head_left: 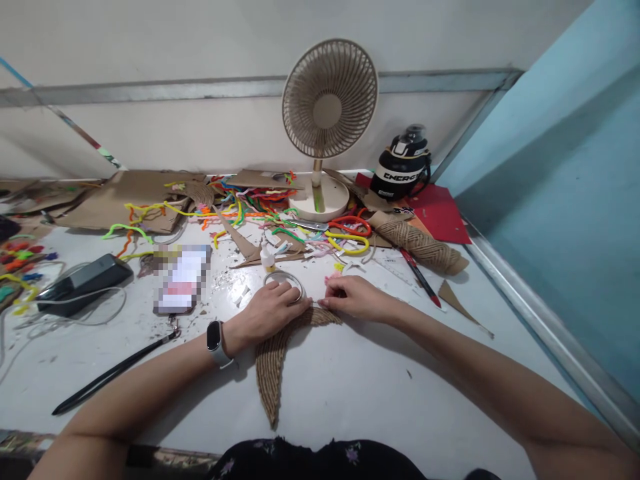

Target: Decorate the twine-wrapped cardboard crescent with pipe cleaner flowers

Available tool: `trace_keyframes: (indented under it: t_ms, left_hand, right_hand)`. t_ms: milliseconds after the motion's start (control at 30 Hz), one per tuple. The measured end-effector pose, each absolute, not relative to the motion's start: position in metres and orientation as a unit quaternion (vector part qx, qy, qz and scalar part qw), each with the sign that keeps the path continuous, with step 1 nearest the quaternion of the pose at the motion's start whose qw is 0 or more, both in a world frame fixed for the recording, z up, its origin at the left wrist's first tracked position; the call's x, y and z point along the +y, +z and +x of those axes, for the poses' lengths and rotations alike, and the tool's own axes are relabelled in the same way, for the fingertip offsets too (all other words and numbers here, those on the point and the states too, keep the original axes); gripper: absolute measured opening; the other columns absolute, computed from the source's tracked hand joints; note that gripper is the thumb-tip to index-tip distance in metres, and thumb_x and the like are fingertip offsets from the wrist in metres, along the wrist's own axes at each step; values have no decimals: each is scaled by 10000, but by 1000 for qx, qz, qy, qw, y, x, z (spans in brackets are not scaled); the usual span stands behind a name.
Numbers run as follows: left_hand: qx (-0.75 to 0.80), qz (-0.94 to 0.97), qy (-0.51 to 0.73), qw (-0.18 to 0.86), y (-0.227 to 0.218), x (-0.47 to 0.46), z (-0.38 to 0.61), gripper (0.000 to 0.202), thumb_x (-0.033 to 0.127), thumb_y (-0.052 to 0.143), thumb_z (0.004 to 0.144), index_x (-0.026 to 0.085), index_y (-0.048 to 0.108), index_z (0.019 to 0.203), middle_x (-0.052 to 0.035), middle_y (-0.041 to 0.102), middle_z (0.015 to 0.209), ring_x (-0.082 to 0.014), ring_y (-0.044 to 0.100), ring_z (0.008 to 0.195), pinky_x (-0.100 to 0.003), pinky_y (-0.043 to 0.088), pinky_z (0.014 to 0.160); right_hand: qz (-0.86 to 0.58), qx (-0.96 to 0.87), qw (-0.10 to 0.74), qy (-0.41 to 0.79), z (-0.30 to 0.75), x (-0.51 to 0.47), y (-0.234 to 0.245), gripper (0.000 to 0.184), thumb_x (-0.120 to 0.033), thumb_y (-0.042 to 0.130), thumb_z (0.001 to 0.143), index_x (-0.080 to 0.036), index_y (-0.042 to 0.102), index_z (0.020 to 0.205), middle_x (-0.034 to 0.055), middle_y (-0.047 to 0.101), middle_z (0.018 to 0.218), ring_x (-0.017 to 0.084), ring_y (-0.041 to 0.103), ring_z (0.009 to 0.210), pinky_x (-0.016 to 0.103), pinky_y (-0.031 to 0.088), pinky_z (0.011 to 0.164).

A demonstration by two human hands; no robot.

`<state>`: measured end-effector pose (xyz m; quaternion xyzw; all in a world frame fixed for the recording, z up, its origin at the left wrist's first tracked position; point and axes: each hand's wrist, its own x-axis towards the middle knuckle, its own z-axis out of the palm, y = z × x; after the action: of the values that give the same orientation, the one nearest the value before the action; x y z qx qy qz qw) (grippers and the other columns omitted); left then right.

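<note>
A crescent-shaped piece covered in rows of brown twine (273, 373) lies on the table in front of me, one pointed end towards my body. My left hand (277, 310) rests on its upper part, fingers together and pressed down on it. At the crescent's right end my right hand (353, 298) is closed in a pinch. Between the two hands a thin pale strand (315, 304) shows at the piece's upper edge; what it is made of is too small to tell. A pale ring-shaped coil (295, 280) lies just behind my left fingers, beside a small white dropper bottle (268, 259).
Behind are scissors (345, 243), a twine roll (425, 243), a red-black pen (421, 279), colourful pipe cleaners, cardboard (125, 200), a fan (327, 110) and a black bottle (400, 170). To the left lie a phone (183, 280), its strap and a black cabled device (85, 283).
</note>
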<state>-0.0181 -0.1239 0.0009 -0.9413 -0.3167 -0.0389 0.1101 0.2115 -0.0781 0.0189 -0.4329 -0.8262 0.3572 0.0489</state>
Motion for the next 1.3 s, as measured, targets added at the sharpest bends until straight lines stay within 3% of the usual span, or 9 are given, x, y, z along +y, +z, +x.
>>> trace_keyframes:
  t_ms: [233,333,467,667,800,1067,1300]
  left_hand:
    - [-310,-945,-31,100,2,-123,-19,276,249,428,965,230,502,1230,-32,590,942,-187,514,831,-336,342,677]
    - [-311,-945,-35,100,2,-122,-20,273,253,419,968,235,506,1226,-32,589,938,-184,512,825,-334,340,670]
    - [-306,-946,-41,102,2,-122,-20,271,245,425,965,235,512,1222,-32,585,931,-180,511,816,-332,344,677]
    - [-305,-946,-43,105,2,-122,-21,278,273,424,965,231,521,1222,-42,572,913,-176,507,801,-325,354,681]
    - [-304,-946,-42,101,2,-122,-21,293,257,413,967,233,512,1242,-43,569,921,-182,508,809,-327,357,687]
    - [-305,-947,-37,90,0,-119,-21,304,263,419,966,254,501,1259,-36,570,914,-179,502,813,-313,347,696]
    - [-303,-949,-35,78,1,-119,-21,309,253,438,958,253,492,1262,-31,576,908,-180,507,824,-311,362,692]
  right_hand:
    - [-447,-845,9,295,211,-80,37,206,-319,517,854,-179,638,762,21,626,729,137,528,657,229,336,576]
    - [-426,-859,29,284,208,-83,37,185,-238,489,859,-185,664,886,49,652,857,162,574,769,250,406,673]
    - [-393,-886,87,229,208,-97,22,294,-192,440,878,-157,654,1077,117,638,1035,220,568,987,348,452,864]
    - [-360,-916,128,123,219,-133,-6,448,-326,437,918,-110,521,1301,191,504,1347,301,454,1238,492,399,1005]
    - [-356,-916,144,116,220,-142,-11,506,-412,424,930,-117,490,1336,195,512,1349,294,463,1243,496,410,1011]
    - [-343,-924,164,40,219,-140,-17,503,-400,447,925,-55,547,1278,234,517,1337,336,461,1248,521,408,1011]
    - [-318,-933,169,-13,216,-152,-19,578,-475,464,904,-72,519,1316,203,542,1326,327,456,1262,517,378,1036]
